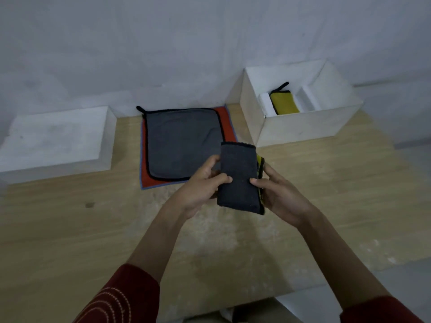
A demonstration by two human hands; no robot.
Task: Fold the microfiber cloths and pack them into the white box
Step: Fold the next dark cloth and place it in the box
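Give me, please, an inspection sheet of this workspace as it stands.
surface: light wooden table, with a worn pale patch in the middle.
job's things: folded grey cloth held above the table, yellow showing at its right edge; white box open at back right, with one folded yellow cloth inside among white inserts; flat grey cloth lying on an orange cloth at back centre.
clutter: white block at back left.
grips: left hand and right hand both hold the folded grey cloth by its sides, thumbs on its face.
cables: nothing seen.
surroundings: plain grey wall behind; dim light.
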